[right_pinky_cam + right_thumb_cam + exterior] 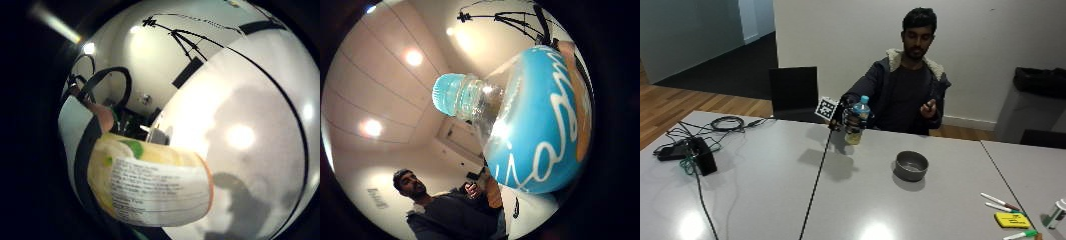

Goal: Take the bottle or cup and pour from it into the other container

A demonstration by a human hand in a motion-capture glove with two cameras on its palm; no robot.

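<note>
A: Where is the bottle (856, 120)?
B: Upright above the grey counter (760, 195), the gloved right hand's (848, 116) grip curled round it; metal bowl (911, 165) to its right.
A: Surroundings?
B: White wall, wooden floor far left.

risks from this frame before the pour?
1. The cap is on the bottle, so tipping now pours nothing.
2. The right hand holds the bottle in the air, off to one side of the metal bowl; tipping early would probably wet the table.
</note>
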